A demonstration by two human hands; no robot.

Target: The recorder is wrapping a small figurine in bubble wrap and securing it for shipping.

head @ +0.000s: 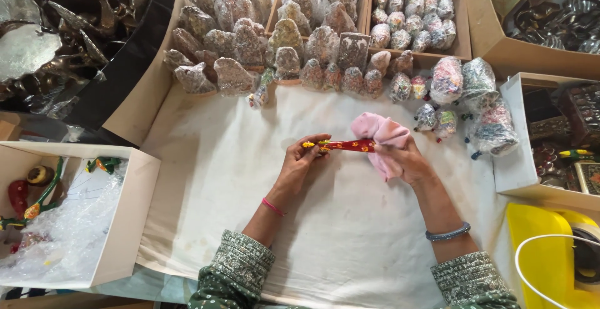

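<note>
Holding the little red painted figure (345, 146) over the white cloth (250, 184) on the table, I had my left hand (302, 159) pinched shut around its yellow-and-red tip while my right hand (400, 159) was closed around a soft pink rag (382, 134), pressing it against the other end. So the piece was right between my two hands, roughly mid-table. It looked glossy and slim, kind of a long tapered shape with yellow flower dots. As for progress, I'd say I was somewhere in the middle: a whole crowd of bubble-wrapped pieces (262, 46) already sat along the back edge, lumpy and crinkly, some in a cardboard box (462, 34), so plenty looked finished. But the white box (134, 209) on my left held more unwrapped painted bits (37, 190) on a sheet of bubble wrap, so I figured there was more to go. The cloth itself was pretty stained and wrinkled, honestly.
</note>
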